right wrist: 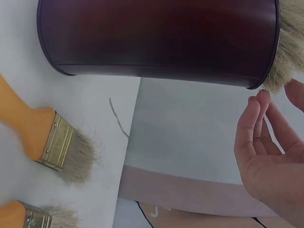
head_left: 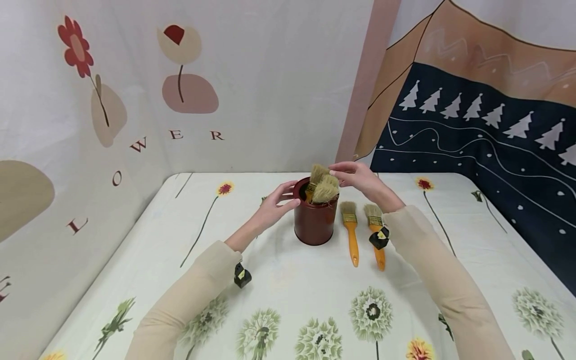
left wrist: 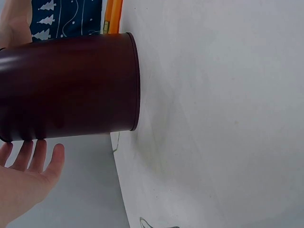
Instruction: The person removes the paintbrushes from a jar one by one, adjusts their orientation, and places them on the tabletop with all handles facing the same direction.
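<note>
Maroon can (head_left: 314, 222) holds brushes (head_left: 326, 190) beyond left wrist view; left grip (head_left: 275, 203), right grip (head_left: 361, 179) relaxed.

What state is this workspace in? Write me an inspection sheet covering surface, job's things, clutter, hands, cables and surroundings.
Surface: white cloth printed with flowers.
Job's things: dark red can upright, with at least two standing brushes, bristles up; two loose brushes with orange handles lie side by side to its right.
Clutter: nothing seen.
Left hand: left hand at the can's left side, fingers fairly straight.
Right hand: right hand at the bristles above the rim; whether it grips them is unclear.
Cables: nothing seen.
Surroundings: backdrop with flowers and letters on the left, white trees on the right.
</note>
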`<state>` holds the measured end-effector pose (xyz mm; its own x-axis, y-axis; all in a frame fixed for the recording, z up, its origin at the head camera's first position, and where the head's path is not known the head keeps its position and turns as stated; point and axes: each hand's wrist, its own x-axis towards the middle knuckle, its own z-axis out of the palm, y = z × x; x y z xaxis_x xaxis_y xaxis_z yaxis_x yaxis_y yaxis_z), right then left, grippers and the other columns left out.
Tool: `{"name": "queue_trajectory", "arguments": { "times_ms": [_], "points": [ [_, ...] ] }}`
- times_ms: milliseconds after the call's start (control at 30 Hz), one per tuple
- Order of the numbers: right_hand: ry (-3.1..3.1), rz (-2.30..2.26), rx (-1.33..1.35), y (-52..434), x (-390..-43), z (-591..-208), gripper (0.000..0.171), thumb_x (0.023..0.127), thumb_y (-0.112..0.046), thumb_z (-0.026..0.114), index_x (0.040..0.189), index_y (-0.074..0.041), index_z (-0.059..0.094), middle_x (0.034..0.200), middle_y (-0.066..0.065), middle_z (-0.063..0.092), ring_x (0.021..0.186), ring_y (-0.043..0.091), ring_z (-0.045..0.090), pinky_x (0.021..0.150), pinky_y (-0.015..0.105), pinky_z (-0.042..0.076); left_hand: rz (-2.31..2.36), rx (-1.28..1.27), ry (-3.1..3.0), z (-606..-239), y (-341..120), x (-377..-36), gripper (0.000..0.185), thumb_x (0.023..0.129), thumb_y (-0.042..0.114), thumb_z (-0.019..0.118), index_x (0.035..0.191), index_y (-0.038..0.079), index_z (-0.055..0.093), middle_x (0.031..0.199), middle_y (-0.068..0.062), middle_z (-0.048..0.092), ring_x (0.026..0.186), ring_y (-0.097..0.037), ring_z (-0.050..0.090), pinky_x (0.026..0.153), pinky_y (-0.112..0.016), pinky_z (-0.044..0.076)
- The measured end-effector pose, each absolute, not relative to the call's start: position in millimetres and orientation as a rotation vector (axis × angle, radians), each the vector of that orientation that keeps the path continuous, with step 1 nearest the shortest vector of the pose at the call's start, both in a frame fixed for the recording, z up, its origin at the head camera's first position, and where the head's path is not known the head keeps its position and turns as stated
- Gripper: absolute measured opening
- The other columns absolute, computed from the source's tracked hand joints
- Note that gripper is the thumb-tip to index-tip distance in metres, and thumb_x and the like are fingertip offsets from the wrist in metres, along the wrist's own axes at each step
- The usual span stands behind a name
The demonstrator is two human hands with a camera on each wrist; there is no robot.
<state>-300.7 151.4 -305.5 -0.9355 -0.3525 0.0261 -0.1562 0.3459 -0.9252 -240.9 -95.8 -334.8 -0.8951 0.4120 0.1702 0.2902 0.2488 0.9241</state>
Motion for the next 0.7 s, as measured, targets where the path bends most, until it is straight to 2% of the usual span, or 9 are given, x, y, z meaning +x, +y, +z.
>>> {"name": "queue_trajectory", "arguments": {
  "times_ms": [167, 333, 700],
  "points": [
    [2.433, -1.607, -0.472, 148.2, -301.4, -306.3, 0.041, 0.090, -0.024, 0.052, 0.123, -0.001, 0.049, 0.120, 0.015, 0.049, 0.104, 0.027, 0.047, 0.086, 0.038, 0.041, 1.734, 0.676, 2.397, -334.8, -95.3, -240.9, 0.054, 0.089, 0.018, 0.054, 0.136, 0.005, 0.030, 0.130, -0.016, 0.038, 0.117, -0.028, 0.038, 0.090, -0.041, 0.038],
    [2.440, -1.617, -0.427, 144.1, -301.5, -305.7, 0.036, 0.090, -0.020, 0.052, 0.119, 0.001, 0.052, 0.116, 0.015, 0.050, 0.100, 0.027, 0.047, 0.086, 0.041, 0.040, 1.739, 0.684, 2.393, -335.2, -95.1, -241.2, 0.054, 0.089, 0.017, 0.054, 0.136, 0.005, 0.030, 0.130, -0.016, 0.038, 0.117, -0.029, 0.038, 0.090, -0.041, 0.038],
    [2.450, -1.767, -0.374, 142.3, -300.0, -307.3, 0.030, 0.089, -0.019, 0.054, 0.111, 0.002, 0.057, 0.103, 0.011, 0.055, 0.089, 0.021, 0.050, 0.082, 0.036, 0.042, 1.745, 0.679, 2.392, -336.4, -95.5, -242.6, 0.054, 0.089, 0.017, 0.054, 0.136, 0.005, 0.030, 0.130, -0.016, 0.039, 0.117, -0.028, 0.038, 0.090, -0.040, 0.038]
  ]
}}
